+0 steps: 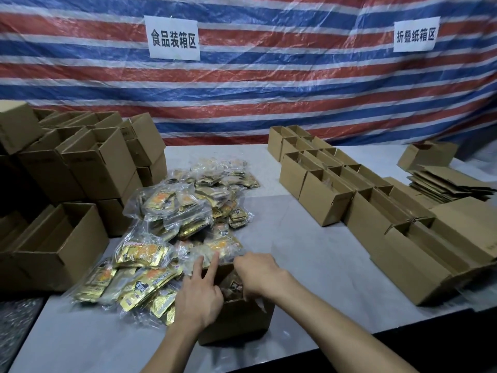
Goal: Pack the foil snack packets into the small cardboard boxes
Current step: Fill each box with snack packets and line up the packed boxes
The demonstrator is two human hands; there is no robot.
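L hand (197, 294) flat on box (236, 321), grip released; R hand (258, 273) curled inside, grip unclear

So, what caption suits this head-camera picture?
Packing station: left hand and right hand at the open top of a small cardboard box, foil snack packets heaped beside it.

Gold foil snack packets (172, 238), bundled in clear plastic bags, are lying heaped on the grey bench (309, 251). A small brown cardboard box (236, 321) is standing open at the heap's near edge, holding a few packets.
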